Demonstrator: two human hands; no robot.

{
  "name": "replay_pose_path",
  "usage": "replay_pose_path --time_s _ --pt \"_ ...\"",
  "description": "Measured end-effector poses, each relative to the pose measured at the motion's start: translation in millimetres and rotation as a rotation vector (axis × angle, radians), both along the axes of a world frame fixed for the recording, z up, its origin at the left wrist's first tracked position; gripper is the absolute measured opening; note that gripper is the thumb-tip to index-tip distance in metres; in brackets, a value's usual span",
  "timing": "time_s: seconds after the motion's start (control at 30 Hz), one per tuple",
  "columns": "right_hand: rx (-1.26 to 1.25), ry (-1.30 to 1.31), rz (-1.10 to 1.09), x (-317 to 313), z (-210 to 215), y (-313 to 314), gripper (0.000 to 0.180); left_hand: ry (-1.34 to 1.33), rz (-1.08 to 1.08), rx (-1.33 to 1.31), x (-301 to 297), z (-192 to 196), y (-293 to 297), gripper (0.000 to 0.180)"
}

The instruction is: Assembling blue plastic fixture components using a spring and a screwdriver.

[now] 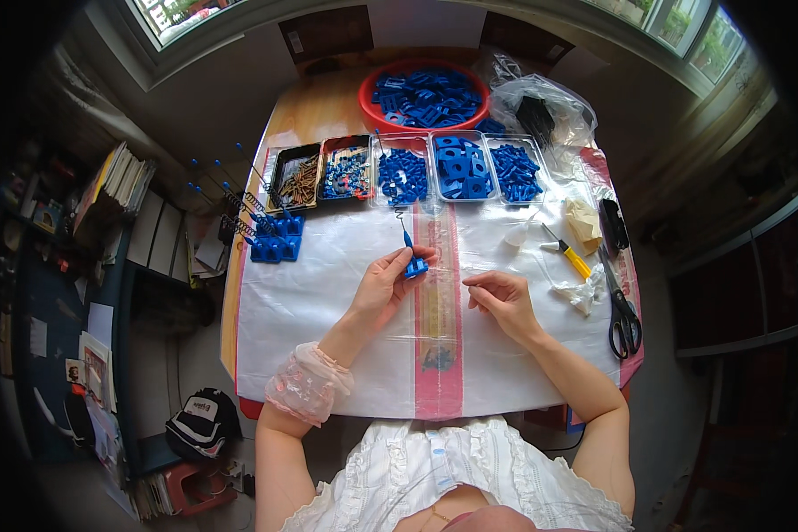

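While the left hand (386, 277) pinches one blue piece (416, 266) at the left edge of the pink stripe (438, 332), its long axis runs away from the body, wire (403, 227) end toward the stripe's far end. Right of the stripe, the right hand (504, 297) curls its fingertips together; whether it holds anything, I cannot tell. Beyond the stripe stand five trays (432, 160) and one red basin (367, 97); right of it, one pair of scissors (625, 324). White sheeting (346, 235) covers the wooden bench (306, 102); two windows (182, 13) lie farther off.
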State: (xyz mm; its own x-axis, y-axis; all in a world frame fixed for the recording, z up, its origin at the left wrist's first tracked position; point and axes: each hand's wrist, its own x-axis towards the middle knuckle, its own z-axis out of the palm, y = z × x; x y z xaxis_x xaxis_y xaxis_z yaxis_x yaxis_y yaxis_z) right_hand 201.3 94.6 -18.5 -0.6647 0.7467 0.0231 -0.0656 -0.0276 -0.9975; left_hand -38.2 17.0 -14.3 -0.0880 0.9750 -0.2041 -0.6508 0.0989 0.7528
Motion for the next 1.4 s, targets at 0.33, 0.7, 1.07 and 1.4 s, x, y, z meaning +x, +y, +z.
replay_pose_path --time_s 0.33,0.7,1.07,1.4 --pt "-0.046 -0.021 0.028 0.3 -1.0 0.7 0.017 -0.135 -0.258 0.126 2.0 2.1 -5.8 0.027" --pt "-0.035 -0.025 0.016 -1.2 -1.2 0.9 0.015 0.024 -0.243 0.103 3.2 -2.4 -7.0 0.026" --pt "-0.047 -0.015 0.020 -1.5 -1.7 0.9 0.016 0.123 -0.214 0.029 1.5 -6.8 -8.3 0.016" --pt "-0.051 -0.029 0.029 -0.4 -0.2 1.3 0.017 0.131 -0.229 0.087 2.9 -10.0 -8.1 0.011"
